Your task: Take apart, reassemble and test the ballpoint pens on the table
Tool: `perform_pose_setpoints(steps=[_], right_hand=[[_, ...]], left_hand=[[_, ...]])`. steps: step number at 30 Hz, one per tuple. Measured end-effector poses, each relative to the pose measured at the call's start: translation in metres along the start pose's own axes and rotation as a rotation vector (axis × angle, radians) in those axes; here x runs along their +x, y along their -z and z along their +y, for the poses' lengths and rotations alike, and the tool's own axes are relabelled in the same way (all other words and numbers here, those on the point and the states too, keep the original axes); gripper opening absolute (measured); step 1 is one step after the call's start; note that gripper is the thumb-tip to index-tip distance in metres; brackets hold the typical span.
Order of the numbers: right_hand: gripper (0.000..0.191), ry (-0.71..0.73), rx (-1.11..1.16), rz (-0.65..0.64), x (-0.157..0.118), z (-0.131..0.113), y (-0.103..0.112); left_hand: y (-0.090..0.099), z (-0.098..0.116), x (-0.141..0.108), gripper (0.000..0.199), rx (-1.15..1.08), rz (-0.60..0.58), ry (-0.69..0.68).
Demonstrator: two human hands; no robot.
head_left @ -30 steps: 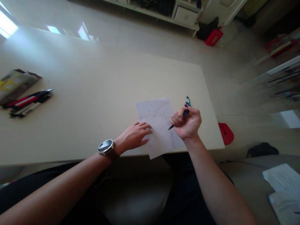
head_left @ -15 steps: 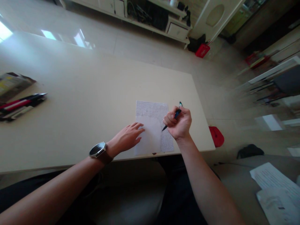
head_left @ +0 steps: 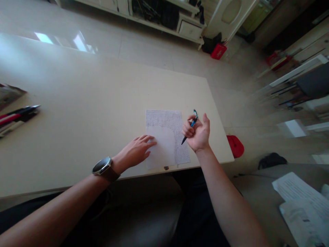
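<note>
- A wristwatch (head_left: 101, 166) with a round dark face, metal bezel and brown strap is worn on the left wrist.
- Paper sheets (head_left: 305, 192) are laid on a grey padded surface (head_left: 253, 178) at lower right.
- The left hand (head_left: 137, 149) is placed palm down, fingers extended; nothing is gripped, and its fingertips are set at the blank sheet (head_left: 161, 147).
- The blank sheet is laid over the lower left of a written sheet (head_left: 164, 117), near the table's front edge; the latter is covered with dense, fine lines.
- A slim blue-and-black pen (head_left: 194, 122) is gripped by the curled fingers of the right hand (head_left: 199, 135), palm turned up, thumb extended. The pen is slanted, its dark point directed down over the written sheet; contact cannot be determined.
- The table (head_left: 102, 103) is finished in smooth, pale material; its front edge is marked by a dark chip (head_left: 166, 168).
- Several pens (head_left: 19, 115) are grouped at far left, beside a partly cropped box (head_left: 10, 95).
- A rounded red object (head_left: 235, 146) is seen beyond the right table edge.
- Bright light is reflected by the glossy floor (head_left: 108, 51).
- Dark items are held in the open bay of a white cabinet (head_left: 161, 29), next to a closed drawer (head_left: 190, 30).
</note>
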State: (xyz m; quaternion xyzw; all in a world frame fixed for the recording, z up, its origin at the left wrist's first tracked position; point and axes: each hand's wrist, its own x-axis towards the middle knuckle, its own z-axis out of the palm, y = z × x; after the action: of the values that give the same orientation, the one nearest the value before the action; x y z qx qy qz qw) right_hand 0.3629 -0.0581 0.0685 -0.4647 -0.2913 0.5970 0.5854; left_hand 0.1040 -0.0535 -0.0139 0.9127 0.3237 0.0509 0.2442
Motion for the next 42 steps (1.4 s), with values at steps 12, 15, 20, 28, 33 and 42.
perform_pose_setpoints(steps=[12, 15, 20, 28, 33, 42], right_hand=[[0.037, 0.120, -1.484, 0.139, 0.010, 0.024, 0.102], [0.040, 0.196, -1.647, 0.187, 0.007, 0.022, 0.099], [0.031, 0.149, -1.744, 0.150, 0.002, 0.027, 0.085], [0.041, 0.069, -1.798, 0.057, -0.007, 0.044, 0.064], [0.055, -0.026, -1.759, -0.245, -0.015, 0.056, 0.055], [0.054, -0.047, -1.744, -0.195, -0.003, 0.051, 0.054]], left_hand=[[-0.005, 0.000, 0.001, 0.056, 0.013, -0.018, -0.021], [-0.005, 0.000, 0.001, 0.055, 0.009, -0.019, -0.016], [-0.008, -0.001, 0.002, 0.056, -0.002, -0.006, -0.038], [-0.011, 0.005, 0.004, 0.065, 0.010, -0.061, -0.026], [-0.014, 0.006, 0.008, 0.073, -0.036, -0.080, -0.091], [-0.013, -0.002, 0.007, 0.063, -0.047, -0.025, -0.070]])
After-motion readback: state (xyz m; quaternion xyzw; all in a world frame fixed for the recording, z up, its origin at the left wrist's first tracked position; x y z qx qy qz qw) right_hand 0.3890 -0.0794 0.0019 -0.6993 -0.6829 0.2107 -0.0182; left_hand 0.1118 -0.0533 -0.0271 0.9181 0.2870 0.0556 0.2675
